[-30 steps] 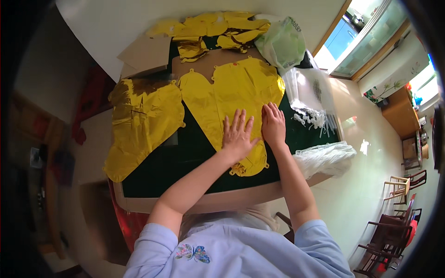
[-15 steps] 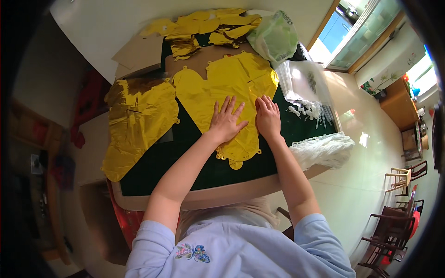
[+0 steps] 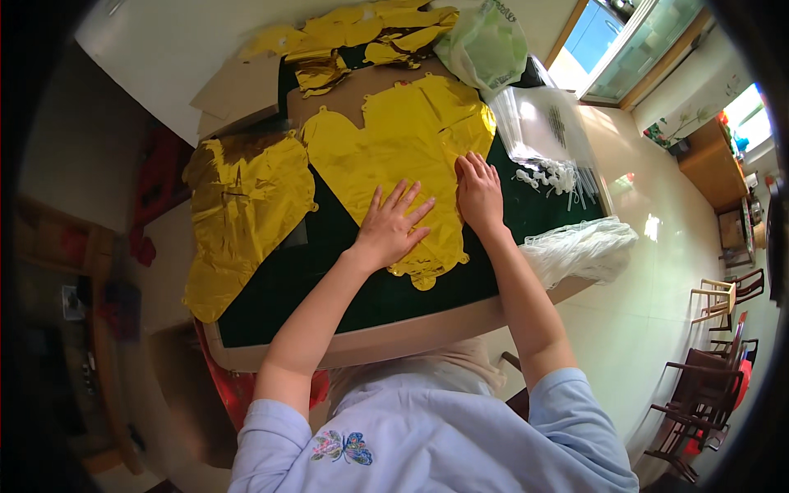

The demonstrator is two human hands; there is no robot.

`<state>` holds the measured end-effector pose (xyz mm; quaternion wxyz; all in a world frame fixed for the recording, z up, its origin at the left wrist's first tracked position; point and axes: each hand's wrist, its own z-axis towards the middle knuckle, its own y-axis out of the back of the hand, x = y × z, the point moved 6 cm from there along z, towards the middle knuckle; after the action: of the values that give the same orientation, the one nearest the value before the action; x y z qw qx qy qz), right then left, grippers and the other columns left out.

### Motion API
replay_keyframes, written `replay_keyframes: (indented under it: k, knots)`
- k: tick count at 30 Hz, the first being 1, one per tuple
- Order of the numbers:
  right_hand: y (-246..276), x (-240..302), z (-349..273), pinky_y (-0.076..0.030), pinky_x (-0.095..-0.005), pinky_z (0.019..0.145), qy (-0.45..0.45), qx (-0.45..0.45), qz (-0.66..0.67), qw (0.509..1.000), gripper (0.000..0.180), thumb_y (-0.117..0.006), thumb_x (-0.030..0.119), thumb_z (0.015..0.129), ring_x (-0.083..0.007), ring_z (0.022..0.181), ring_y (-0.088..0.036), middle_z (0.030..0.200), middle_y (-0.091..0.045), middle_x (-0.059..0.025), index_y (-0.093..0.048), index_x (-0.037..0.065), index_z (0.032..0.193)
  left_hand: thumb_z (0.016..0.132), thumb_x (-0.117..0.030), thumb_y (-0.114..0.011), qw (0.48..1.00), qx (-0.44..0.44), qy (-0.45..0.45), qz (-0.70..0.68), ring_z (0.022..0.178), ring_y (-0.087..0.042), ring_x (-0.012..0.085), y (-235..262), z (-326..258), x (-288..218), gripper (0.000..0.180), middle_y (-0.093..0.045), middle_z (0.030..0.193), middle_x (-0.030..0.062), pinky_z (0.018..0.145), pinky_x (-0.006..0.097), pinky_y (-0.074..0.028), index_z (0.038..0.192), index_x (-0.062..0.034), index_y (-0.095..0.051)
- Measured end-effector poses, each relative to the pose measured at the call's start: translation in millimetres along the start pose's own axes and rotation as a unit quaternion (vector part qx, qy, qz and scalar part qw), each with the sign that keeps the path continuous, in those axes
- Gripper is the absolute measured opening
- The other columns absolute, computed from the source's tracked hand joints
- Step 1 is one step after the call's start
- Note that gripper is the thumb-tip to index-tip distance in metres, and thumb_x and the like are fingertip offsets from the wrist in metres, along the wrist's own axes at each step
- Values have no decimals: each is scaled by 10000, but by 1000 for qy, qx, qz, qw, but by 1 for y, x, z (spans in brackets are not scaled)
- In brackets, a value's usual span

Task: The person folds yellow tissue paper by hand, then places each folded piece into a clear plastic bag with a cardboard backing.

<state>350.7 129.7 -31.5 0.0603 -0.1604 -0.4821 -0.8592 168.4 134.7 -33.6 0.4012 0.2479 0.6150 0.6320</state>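
A flat, uninflated gold foil balloon [image 3: 411, 135] lies spread on the dark green tabletop, its small tabs showing along the rim. My left hand [image 3: 390, 226] rests palm down on its lower part, fingers spread. At the balloon's right edge is my right hand [image 3: 480, 195], its fingers bent and pressed together against the foil; the thumb is hidden. Another gold foil balloon [image 3: 246, 209], wrinkled and flat, lies to the left and reaches the table's near edge.
More crumpled gold foil [image 3: 353, 33] and cardboard sheets [image 3: 238, 94] lie at the back. A pale green plastic bag [image 3: 485, 49] sits back right, by clear plastic sleeves [image 3: 538, 123]. White ties [image 3: 549, 177] and a bundle of white string [image 3: 579, 251] lie along the right side.
My left hand has slid toward me over the foil, down to the balloon's lower left edge. My right hand keeps to the right edge. The whole view has shifted slightly.
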Motion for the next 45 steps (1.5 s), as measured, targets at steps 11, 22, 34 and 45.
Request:
replay_keyframes:
  k: [11,22,34,45]
  knots:
    - [0,2,-1,-331,-454,1080,1,6,-1,1000,298,-502,123,908,-286,1287,-462,1315,-546,-132,-552,84,1200,954,-489,-454,991,-91,95,-21,1454,-161,281,9,51,15,605,-256,1535,161,1162,536,-79,1466,-185,-353]
    - [3,2,1,-346,-450,1072,0,3,-10,1000,291,-494,133,935,-287,1283,-474,1312,-556,-131,-562,88,1214,947,-579,-382,994,14,103,-15,1469,-100,257,-11,72,21,667,-154,1579,124,1164,535,-37,1496,-210,-297]
    - [-2,2,0,-323,-454,1086,-4,7,0,1000,287,-502,136,918,-287,1295,-454,1321,-540,-138,-550,80,1196,948,-574,-389,994,-2,110,-12,1468,-110,265,-7,70,24,661,-156,1579,128,1157,556,-39,1495,-214,-300]
    - [1,2,0,-334,-448,1080,-2,4,-9,1000,302,-493,131,925,-289,1287,-465,1316,-550,-134,-567,78,1213,954,-568,-378,999,12,51,4,1468,-110,277,-4,37,5,627,-174,1576,120,1157,565,-36,1488,-244,-318]
